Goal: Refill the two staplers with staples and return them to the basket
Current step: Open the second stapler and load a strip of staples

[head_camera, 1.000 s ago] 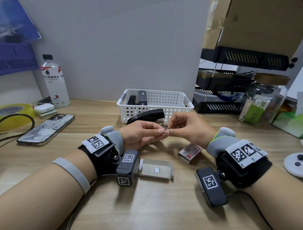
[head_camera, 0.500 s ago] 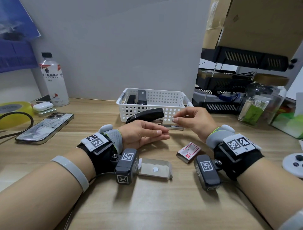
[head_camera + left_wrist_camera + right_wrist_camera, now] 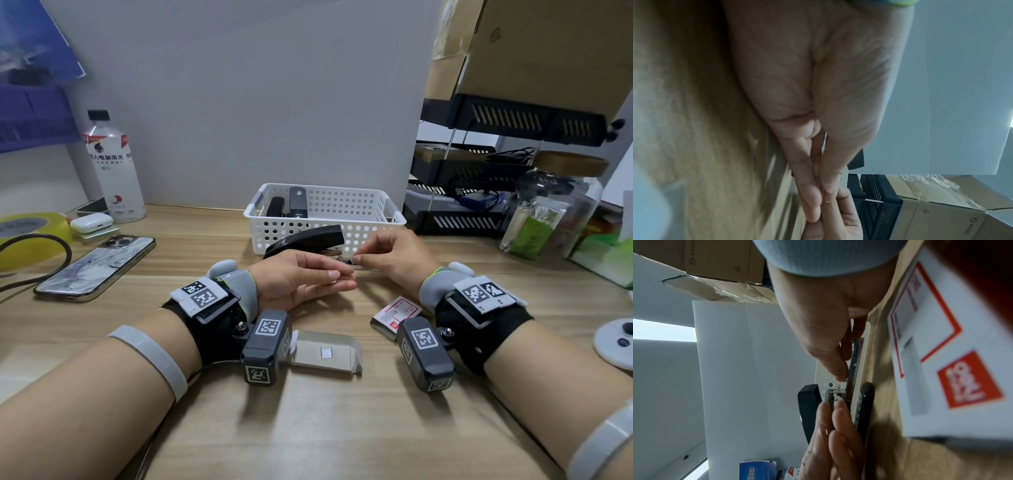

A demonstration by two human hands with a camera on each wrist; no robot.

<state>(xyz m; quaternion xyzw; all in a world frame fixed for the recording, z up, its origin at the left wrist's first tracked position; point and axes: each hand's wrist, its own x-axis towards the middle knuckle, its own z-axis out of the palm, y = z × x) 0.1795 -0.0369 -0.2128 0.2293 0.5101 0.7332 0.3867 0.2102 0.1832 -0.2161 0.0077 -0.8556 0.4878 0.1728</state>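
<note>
A black stapler (image 3: 308, 237) stands in front of the white basket (image 3: 363, 209), its top swung up. My left hand (image 3: 344, 279) holds the stapler's metal magazine between thumb and straight fingers (image 3: 838, 415), beneath the raised top (image 3: 807, 408). My right hand (image 3: 358, 260) pinches a staple strip (image 3: 856, 353) and holds it at the magazine's front end. Two more black staplers (image 3: 297, 202) lie in the basket's left end. A red and white staple box (image 3: 397, 312) and its open inner tray (image 3: 325, 353) lie on the desk between my wrists.
A phone (image 3: 96, 267), an earbud case (image 3: 90, 222), a bottle (image 3: 113, 171) and a yellow tape roll (image 3: 30, 233) occupy the left side. On the right stand a black rack (image 3: 479, 192), a glass jar (image 3: 555, 212) and a white round device (image 3: 616, 339).
My right hand left the left hand's fingertips, swung right, then came down to the magazine with the strip. The left hand stayed on the stapler.
</note>
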